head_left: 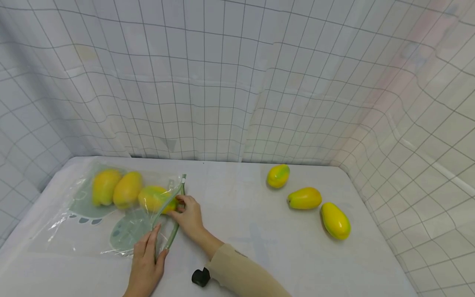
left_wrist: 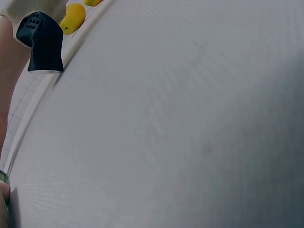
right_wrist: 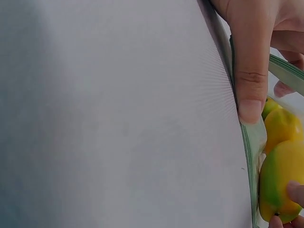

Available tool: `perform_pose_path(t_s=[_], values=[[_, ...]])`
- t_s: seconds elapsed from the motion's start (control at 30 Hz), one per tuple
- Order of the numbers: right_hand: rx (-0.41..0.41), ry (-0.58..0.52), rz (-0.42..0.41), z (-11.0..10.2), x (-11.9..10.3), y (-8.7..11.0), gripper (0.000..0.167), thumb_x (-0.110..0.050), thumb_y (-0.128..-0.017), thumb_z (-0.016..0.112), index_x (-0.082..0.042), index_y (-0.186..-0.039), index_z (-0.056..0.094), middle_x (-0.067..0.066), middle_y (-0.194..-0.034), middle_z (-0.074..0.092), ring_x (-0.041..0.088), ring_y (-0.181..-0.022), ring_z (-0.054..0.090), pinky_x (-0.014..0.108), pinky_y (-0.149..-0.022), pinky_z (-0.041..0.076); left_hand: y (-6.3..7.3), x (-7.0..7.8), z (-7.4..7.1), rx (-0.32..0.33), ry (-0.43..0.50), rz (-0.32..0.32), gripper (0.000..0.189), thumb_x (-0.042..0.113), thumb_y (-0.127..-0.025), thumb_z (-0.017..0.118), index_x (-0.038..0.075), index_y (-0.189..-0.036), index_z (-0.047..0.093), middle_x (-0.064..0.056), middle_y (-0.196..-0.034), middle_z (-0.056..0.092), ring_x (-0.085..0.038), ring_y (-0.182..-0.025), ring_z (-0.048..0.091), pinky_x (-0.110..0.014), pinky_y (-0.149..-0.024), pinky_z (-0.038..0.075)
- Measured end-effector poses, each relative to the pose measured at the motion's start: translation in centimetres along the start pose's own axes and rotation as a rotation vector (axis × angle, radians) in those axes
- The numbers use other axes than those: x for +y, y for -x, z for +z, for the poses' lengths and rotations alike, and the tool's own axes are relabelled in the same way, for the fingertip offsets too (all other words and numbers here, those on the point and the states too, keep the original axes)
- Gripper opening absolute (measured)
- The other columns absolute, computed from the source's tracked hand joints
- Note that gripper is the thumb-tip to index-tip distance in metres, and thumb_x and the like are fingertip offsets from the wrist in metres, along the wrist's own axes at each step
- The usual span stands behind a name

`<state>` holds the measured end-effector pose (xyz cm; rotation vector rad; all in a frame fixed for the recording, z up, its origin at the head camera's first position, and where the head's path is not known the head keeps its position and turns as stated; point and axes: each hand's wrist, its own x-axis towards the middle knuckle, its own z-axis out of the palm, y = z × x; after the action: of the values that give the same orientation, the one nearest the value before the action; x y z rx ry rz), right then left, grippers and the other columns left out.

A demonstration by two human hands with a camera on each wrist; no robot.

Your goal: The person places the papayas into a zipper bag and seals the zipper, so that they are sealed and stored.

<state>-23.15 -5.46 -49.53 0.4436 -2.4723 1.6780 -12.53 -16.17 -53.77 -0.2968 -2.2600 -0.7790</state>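
A clear zip bag [head_left: 92, 243] with green print lies on the left of the table, its green-edged mouth parted toward the right. Two yellow papayas [head_left: 128, 189] rest side by side deep inside it. A third, yellow-green papaya [head_left: 156, 199] is just within the mouth. My right hand [head_left: 190, 216] grips its near end with thumb and fingers; in the right wrist view, fingertips touch this papaya [right_wrist: 280, 180]. At the near end of the mouth my left hand [head_left: 146, 258] holds the bag's edge, with the thumb [right_wrist: 251, 85] along the green strip [right_wrist: 247, 147].
Three more papayas lie apart on the right of the table: a greenish-tipped papaya [head_left: 278, 176], a middle papaya [head_left: 304, 198] and a nearer papaya [head_left: 335, 220]. Grid-patterned curtains [head_left: 222, 82] stand behind and beside the white table [head_left: 245, 247]. A black device [head_left: 201, 277] sits at my right wrist.
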Motion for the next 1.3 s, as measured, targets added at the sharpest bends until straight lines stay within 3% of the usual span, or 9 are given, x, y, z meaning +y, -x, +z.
perform_pose_path(t_s=[0.23,0.7,0.93,1.03,1.13,1.23,1.3], values=[[0.017,-0.032,0.033,0.6,0.0,-0.2,0.037,-0.005,-0.071,0.076,0.002,-0.104,0.062,0.007,-0.099,0.059,0.014,-0.093,0.06,0.012,-0.072,0.047,-0.1,-0.1,0.0,0.016,0.024,0.009,0.067,0.051,-0.094,0.028,-0.003,-0.131,0.043,-0.023,-0.109,0.045,-0.037,-0.09,0.039,-0.011,-0.091,0.015],[0.052,-0.055,0.037,1.1,0.3,-0.4,0.034,-0.005,-0.071,0.077,0.0,-0.102,0.065,0.006,-0.095,0.06,0.012,-0.09,0.06,0.011,-0.07,0.047,-0.1,-0.1,0.0,0.017,0.028,0.011,0.067,0.051,-0.094,0.029,-0.003,-0.132,0.043,-0.023,-0.108,0.045,-0.038,-0.091,0.039,-0.01,-0.093,0.014],[0.024,-0.097,0.062,0.6,0.2,-0.2,0.037,-0.008,-0.072,0.076,0.0,-0.107,0.063,0.009,-0.102,0.06,0.016,-0.093,0.06,0.014,-0.073,0.048,-0.1,-0.1,0.0,0.026,0.029,0.026,0.066,0.05,-0.095,0.029,-0.004,-0.131,0.043,-0.023,-0.107,0.045,-0.038,-0.09,0.04,-0.01,-0.093,0.015],[0.02,-0.111,0.075,0.1,0.2,0.1,0.04,-0.008,-0.073,0.076,0.001,-0.109,0.062,0.009,-0.106,0.061,0.015,-0.094,0.06,0.015,-0.074,0.048,-0.2,0.0,0.0,0.017,0.016,0.022,0.067,0.051,-0.095,0.028,-0.004,-0.131,0.043,-0.023,-0.108,0.045,-0.037,-0.091,0.04,-0.014,-0.091,0.019],[0.029,-0.126,0.08,-0.6,0.1,0.3,0.04,-0.007,-0.073,0.075,0.002,-0.11,0.062,0.009,-0.108,0.062,0.016,-0.094,0.06,0.017,-0.076,0.049,-0.2,0.0,-0.1,0.009,0.008,0.02,0.067,0.05,-0.095,0.027,-0.004,-0.131,0.042,-0.023,-0.108,0.045,-0.036,-0.091,0.041,-0.025,-0.085,0.027],[0.046,-0.136,0.061,-1.3,0.2,0.4,0.038,-0.004,-0.073,0.075,0.002,-0.109,0.062,0.01,-0.107,0.062,0.02,-0.093,0.061,0.02,-0.078,0.049,-0.2,0.0,-0.1,0.005,0.005,0.021,0.067,0.05,-0.095,0.026,-0.004,-0.132,0.041,-0.023,-0.108,0.045,-0.036,-0.09,0.041,-0.036,-0.078,0.028],[0.054,-0.155,0.06,-1.9,0.3,0.5,0.038,-0.003,-0.073,0.074,0.002,-0.109,0.062,0.011,-0.107,0.062,0.022,-0.094,0.061,0.021,-0.079,0.049,-0.2,0.0,-0.1,0.007,0.007,0.022,0.067,0.05,-0.095,0.026,-0.004,-0.132,0.041,-0.023,-0.108,0.045,-0.036,-0.09,0.041,-0.036,-0.078,0.028]])
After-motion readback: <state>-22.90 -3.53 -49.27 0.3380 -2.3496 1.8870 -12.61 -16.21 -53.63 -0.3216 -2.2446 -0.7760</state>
